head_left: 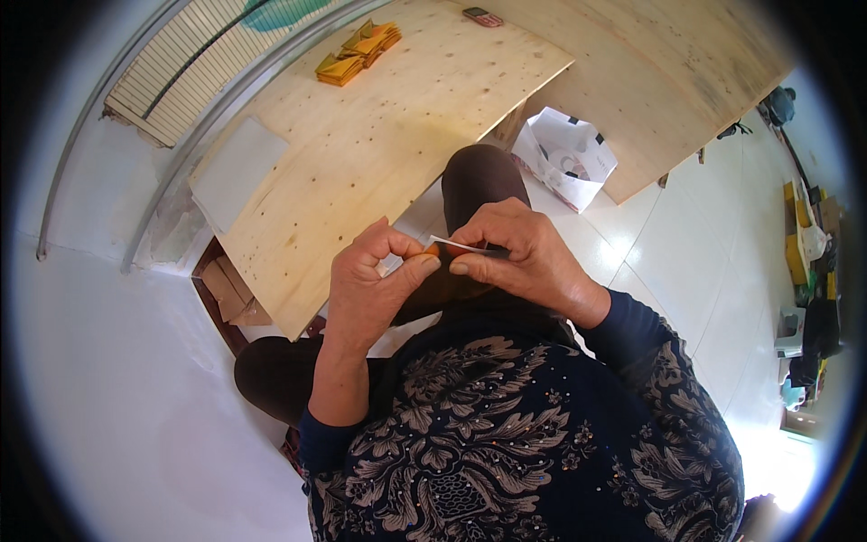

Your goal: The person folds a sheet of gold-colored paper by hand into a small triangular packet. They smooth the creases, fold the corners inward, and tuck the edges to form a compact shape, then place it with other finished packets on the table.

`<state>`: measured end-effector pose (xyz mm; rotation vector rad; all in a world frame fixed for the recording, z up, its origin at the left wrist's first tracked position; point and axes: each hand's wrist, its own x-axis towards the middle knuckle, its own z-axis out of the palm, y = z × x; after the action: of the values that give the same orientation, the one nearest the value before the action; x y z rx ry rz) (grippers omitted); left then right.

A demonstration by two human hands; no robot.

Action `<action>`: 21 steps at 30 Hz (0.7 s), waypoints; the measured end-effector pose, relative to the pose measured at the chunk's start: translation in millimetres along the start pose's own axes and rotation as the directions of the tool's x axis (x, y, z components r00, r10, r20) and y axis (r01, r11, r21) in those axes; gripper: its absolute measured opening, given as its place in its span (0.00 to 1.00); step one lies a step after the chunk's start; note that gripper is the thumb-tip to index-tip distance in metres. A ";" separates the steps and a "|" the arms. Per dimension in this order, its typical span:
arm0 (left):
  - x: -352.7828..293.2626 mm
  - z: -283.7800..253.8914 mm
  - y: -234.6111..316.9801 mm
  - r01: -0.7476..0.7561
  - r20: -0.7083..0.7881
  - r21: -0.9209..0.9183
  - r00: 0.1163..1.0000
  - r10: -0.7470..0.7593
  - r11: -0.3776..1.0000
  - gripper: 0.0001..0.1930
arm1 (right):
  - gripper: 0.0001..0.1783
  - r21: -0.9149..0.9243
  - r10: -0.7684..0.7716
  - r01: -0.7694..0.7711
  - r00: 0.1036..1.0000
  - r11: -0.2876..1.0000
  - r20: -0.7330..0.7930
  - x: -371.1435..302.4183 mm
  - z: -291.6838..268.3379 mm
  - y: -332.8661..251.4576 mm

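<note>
Above my lap both hands hold a small folded piece of paper (459, 245), white along its upper edge and orange where it shows at the left fingertips. My left hand (368, 278) pinches its left end between thumb and forefinger, and some white shows in the gap of those fingers. My right hand (528, 257) grips the other end, thumb below and fingers bent over the top. Most of the paper is hidden by the fingers. On the far part of the wooden table lie several golden-yellow folded paper pieces (359, 54), bunched together and apart from my hands.
The wooden table (361, 154) carries a white sheet (239, 173) at its left edge and a red phone (482, 16) at the far end. A white paper bag (567, 158) stands open to the right of my knee. Cardboard (230, 291) sits under the table's left corner.
</note>
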<state>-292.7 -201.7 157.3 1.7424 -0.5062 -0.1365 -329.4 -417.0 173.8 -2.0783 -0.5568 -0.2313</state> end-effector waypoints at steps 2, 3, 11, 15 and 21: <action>-1.6 -0.3 0.0 0.040 -0.006 -0.022 0.999 -0.040 0.999 0.07 | 0.10 -0.019 -0.023 0.023 1.000 1.000 -0.003 0.3 0.7 -0.6; -2.3 -0.4 0.1 0.049 0.000 -0.018 0.999 -0.049 0.999 0.07 | 0.10 -0.020 -0.024 0.024 1.000 1.000 -0.001 0.4 1.1 -1.0; -5.4 -2.5 2.4 -0.065 0.029 0.033 0.998 0.064 0.997 0.07 | 0.08 -0.069 -0.099 0.094 0.993 0.993 -0.064 2.3 3.4 -4.9; -8.0 -1.1 5.6 -0.034 0.021 0.033 0.999 0.034 0.999 0.07 | 0.07 -0.091 -0.119 0.113 0.991 0.989 -0.064 2.5 4.1 -6.5; -10.1 4.3 10.4 -0.041 -0.040 -0.034 0.998 0.039 0.999 0.05 | 0.06 -0.102 -0.145 0.137 0.987 0.985 -0.074 3.0 6.9 -6.6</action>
<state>-306.1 -203.0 164.4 1.6965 -0.5067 -0.0817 -330.3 -407.3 176.2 -2.1139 -0.6553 -0.4303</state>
